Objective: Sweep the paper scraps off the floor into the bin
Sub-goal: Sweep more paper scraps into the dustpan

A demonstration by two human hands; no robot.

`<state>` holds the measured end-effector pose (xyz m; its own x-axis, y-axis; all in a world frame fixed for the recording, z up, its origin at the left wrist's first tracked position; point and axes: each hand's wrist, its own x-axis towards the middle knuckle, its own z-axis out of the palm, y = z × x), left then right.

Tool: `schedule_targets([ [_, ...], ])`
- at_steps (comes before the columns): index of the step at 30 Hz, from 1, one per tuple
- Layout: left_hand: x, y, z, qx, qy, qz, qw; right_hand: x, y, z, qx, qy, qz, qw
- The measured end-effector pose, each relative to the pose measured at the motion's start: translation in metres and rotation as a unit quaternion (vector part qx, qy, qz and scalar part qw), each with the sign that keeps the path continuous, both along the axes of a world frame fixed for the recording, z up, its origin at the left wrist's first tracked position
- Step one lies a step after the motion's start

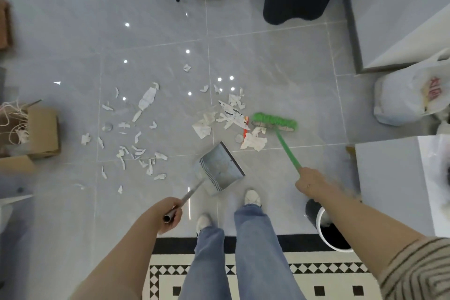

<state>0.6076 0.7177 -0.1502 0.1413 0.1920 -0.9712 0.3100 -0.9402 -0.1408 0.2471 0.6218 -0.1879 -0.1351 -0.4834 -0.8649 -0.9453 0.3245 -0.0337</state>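
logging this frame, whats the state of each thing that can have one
broom: head on floor, beside scraps, held by right hand
dustpan: empty, mouth toward scraps, held by left hand
paper scraps: scattered on floor, unswept
bin: open, upright
cardboard box: open

No legible text. Red print on white plastic bag [411,95] and dark print on paper scraps [232,114], both too blurred.

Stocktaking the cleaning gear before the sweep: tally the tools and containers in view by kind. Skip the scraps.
Broom: 1
Dustpan: 1
Bin: 1
Cardboard box: 1
Plastic bag: 1
Total: 5
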Motion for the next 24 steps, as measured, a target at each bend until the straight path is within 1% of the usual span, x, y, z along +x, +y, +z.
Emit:
schedule_targets([
  [2,0.001,-0.004,0.002,0.003,-0.022,-0.111,0.994,-0.008,0.008,0.006,0.02,0.008,0.019,1.0],
  [5,0.002,-0.011,0.005,0.021,-0.06,-0.287,0.956,-0.017,0.007,0.022,0.034,0.019,0.04,0.998],
  [7,0.007,-0.015,0.009,0.026,-0.066,-0.346,0.935,-0.018,-0.001,0.042,0.034,0.017,0.033,0.999],
  [10,0.015,-0.016,0.014,0.045,-0.048,-0.354,0.933,-0.015,-0.013,0.067,0.02,0.014,0.014,1.0],
  [13,0.022,-0.012,0.019,0.041,-0.058,-0.349,0.935,-0.005,-0.021,0.077,-0.001,-0.006,-0.004,1.0],
  [17,0.03,0.007,0.009,0.005,-0.105,-0.397,0.912,0.023,-0.041,0.065,-0.028,-0.023,-0.016,0.999],
  [20,0.033,0.026,0.001,-0.007,-0.139,-0.412,0.9,0.047,-0.044,0.047,-0.022,-0.022,-0.027,0.999],
  [24,0.036,0.032,-0.006,-0.03,-0.155,-0.389,0.907,0.067,-0.022,0.034,0.004,-0.016,-0.016,1.0],
])
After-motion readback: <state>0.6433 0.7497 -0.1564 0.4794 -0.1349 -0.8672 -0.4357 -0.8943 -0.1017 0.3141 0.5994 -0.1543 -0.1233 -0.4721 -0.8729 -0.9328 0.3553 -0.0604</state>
